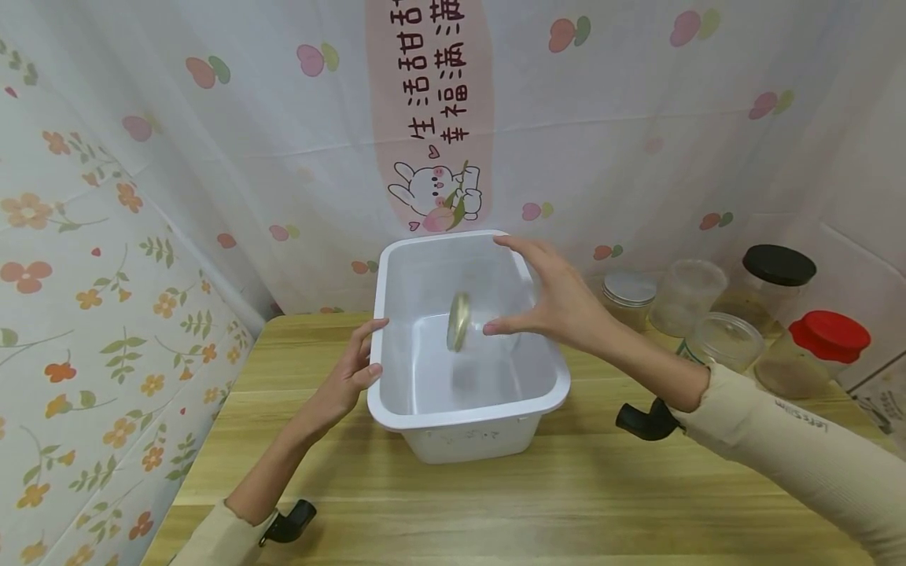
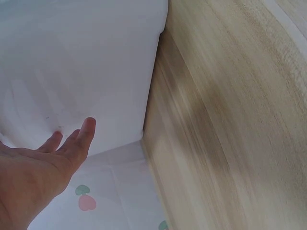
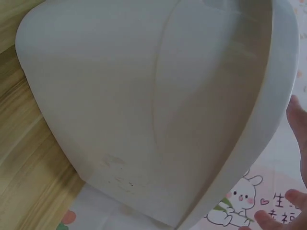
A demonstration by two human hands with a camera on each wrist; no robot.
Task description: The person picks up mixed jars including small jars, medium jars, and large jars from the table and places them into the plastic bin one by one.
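A white plastic tub (image 1: 467,417) stands on the table. On its left rim my left hand (image 1: 354,358) holds, with fingertips over the edge; in the left wrist view other fingers (image 2: 76,143) lie beside the outer wall. Over the tub's right side hovers my right hand (image 1: 559,299), thumb and fingers spread wide. A blurred clear jar with a gold lid (image 1: 458,318) is inside the tub's opening, left of the right hand and apart from its fingers. The right wrist view shows the tub's outer wall (image 3: 120,120), with fingers (image 3: 297,120) beyond the rim.
At the right stand several clear jars: one with a silver lid (image 1: 630,288), one with a black lid (image 1: 778,265), one with a red lid (image 1: 830,336), and two pale-topped ones. Patterned curtains (image 1: 283,157) hang behind and left of the wooden table (image 1: 297,464).
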